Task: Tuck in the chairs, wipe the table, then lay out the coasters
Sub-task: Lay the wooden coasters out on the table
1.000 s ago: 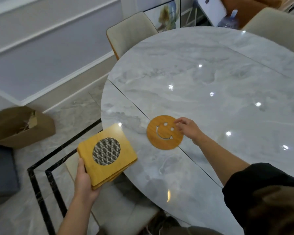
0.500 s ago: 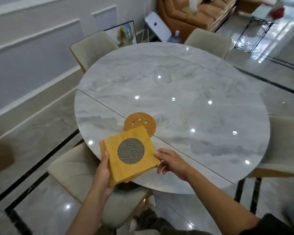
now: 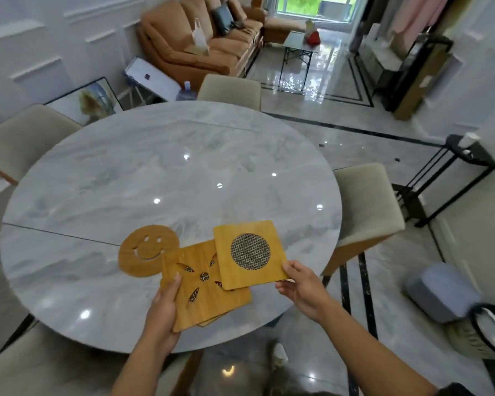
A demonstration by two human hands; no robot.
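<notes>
A round wooden smiley coaster (image 3: 147, 250) lies flat on the grey marble table (image 3: 166, 172) near its front edge. My left hand (image 3: 162, 312) grips a small stack of square wooden coasters (image 3: 205, 292) above the table's near rim; the top one shows a leaf cut-out pattern. My right hand (image 3: 302, 287) pinches the near right corner of a square coaster with a round mesh centre (image 3: 249, 252), held just right of the stack and overlapping it.
Beige chairs stand around the table: far left (image 3: 20, 144), far middle (image 3: 229, 88), right (image 3: 363, 207) and near left (image 3: 40, 367). A brown sofa (image 3: 195, 44) and a small side table (image 3: 299, 50) are beyond. A black rack (image 3: 452, 172) stands at the right.
My right hand let go of the smiley coaster, came back to the stack and lifted the mesh coaster off it to the right. The view swung right across the table.
</notes>
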